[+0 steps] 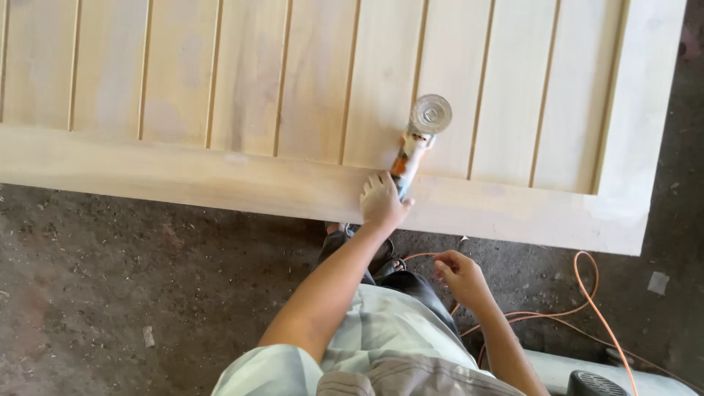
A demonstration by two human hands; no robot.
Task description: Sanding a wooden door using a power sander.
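Down on the pale wooden door panel, an orange-and-white angle grinder lies with its round disc on a grooved board and its handle over the bottom rail, the left hand wrapped around that handle. Off the panel, the right hand hangs loosely curled, near the orange cord trailing over the dusty concrete floor.

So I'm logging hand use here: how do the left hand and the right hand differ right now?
The left hand reaches forward over the wooden door panel and grips the sander; the right hand hangs back over the floor, beside the orange cable. The left arm is stretched out, the right bent. The left fingers wrap the tool; the right fingers curl loosely. Both are bare.
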